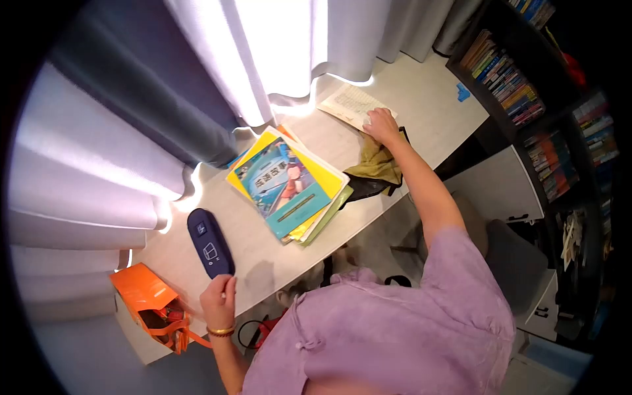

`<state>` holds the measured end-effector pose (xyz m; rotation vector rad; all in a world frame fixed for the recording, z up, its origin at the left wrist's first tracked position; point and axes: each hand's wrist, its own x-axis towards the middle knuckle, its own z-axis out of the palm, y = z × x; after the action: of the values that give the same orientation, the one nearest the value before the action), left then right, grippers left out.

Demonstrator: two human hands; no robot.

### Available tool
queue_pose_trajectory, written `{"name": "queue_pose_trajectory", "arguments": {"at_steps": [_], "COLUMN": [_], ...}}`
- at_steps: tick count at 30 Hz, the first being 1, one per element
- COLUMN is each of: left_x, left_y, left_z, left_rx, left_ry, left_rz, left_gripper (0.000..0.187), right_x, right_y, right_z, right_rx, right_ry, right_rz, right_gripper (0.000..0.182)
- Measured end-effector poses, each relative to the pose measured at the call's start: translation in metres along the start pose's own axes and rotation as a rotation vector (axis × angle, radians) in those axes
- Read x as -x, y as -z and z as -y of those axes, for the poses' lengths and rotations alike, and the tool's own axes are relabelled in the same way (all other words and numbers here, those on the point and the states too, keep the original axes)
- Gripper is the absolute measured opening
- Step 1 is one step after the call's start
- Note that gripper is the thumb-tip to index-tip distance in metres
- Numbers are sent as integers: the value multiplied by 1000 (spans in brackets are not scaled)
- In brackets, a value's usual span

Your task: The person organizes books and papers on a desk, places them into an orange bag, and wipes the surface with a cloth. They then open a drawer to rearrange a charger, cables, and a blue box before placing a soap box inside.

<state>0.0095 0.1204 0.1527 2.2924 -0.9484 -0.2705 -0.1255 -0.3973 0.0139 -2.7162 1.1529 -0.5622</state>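
Observation:
My right hand (382,126) is at the near right corner of an open booklet with printed or written lines (353,104), its fingers bent and closed on that corner. Just below that hand lies a crumpled olive-yellow cloth bag with black edging (380,158). My left hand (218,299), with bracelets at the wrist, is over the table's front edge, fingers curled in and nothing visible in them. Right by its fingertips is the lower end of a dark navy pencil case (210,242). Between my hands sits a stack of books topped by a teal picture-cover book (283,187).
An orange bag with handles (146,289) stands at the table's left end. Curtains (263,59) hang along the back edge. A blue scrap (463,91) lies at the far right, beside a dark bookshelf (503,79). A grey chair (513,263) is on the right.

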Motion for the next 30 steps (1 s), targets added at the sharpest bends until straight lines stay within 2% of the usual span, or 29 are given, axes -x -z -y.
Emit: {"name": "queue_pose_trajectory", "arguments": {"at_steps": [1,2,4,8,11,15,17,19,20,21,22,24,25,27,29,30], "left_x": [-8,-15,-24,-31,-31,-48,-54,-66,-76,-82,-87,-94,-102,-107,-112,-117], "left_y": [-16,-26,-38,-55,-70,-81,-82,-86,-84,-84,-88,-91,-94,-96,-97,-100], "left_z": [-9,-25,-53,-69,-69,-74,-74,-77,-83,-83,-84,-80,-86,-92,-91,-94], "left_rx": [-81,-103,-131,-123,-107,-89,-108,136,283,290,372,486,481,723,708,801], "left_ry": [-120,-159,-170,-136,-125,-187,-196,-122,-45,-43,15,87,88,47,71,66], "left_rz": [1,22,33,55,98,119,112,104,165,153,219,309,308,298,353,387], "left_gripper": [5,6,6,5,5,4,6,8,10,10,11,15,15,16,19,22], "right_x": [-7,-12,-22,-25,-27,-42,-56,-56,-55,-50,-43,-38,-28,-19,-15,-6], "right_y": [-3,-2,-1,-14,-45,-28,11,41,67,92,105,137,144,161,163,163], "right_z": [-7,-12,-12,-19,-41,-57,-59,-50,-40,-32,-28,-6,0,27,34,46], "right_rx": [67,62,20,75,139,93,-304,-422,-833,-1246,-1250,-1566,-1570,-1763,-1770,-1836], "right_ry": [-29,-19,-200,-135,11,-55,-302,-361,-401,-445,-445,-414,-415,-332,-309,-282], "right_rz": [98,111,454,509,291,279,148,130,146,161,162,211,213,306,375,414], "right_gripper": [34,34,45,37,28,23,23,22,23,25,25,35,35,38,37,37]}}
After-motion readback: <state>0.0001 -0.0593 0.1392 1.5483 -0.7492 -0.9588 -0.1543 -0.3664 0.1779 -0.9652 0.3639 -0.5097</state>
